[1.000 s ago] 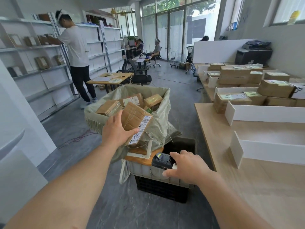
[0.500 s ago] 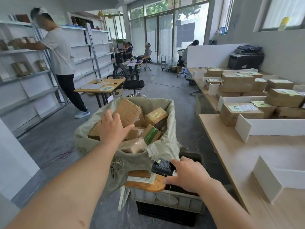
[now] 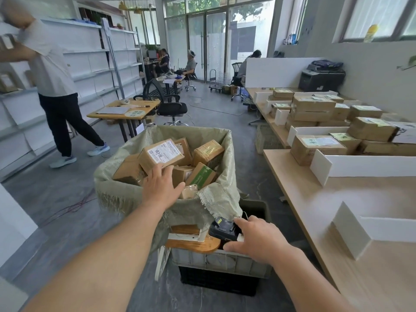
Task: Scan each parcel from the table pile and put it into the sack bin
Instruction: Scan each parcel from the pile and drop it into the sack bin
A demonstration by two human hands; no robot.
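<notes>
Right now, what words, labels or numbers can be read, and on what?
No text reads clearly.
Parcel at the left hand: white label, handwritten characters, blurred.
Green box in the sack: print too small.
Table parcels: labels blurred.
Round desk sign: blurred.
Scanner in right hand: nothing legible.

Nothing legible — the white label (image 3: 165, 151) on the top parcel (image 3: 148, 163) bears blurred handwriting and print.

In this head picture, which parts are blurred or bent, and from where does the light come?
Head view: daylight comes through the far glass doors; the wide lens bows the shelves and table edge; the standing person at the left border is smeared; the left hand, right hand, scanner and labelled parcel are sharp.
</notes>
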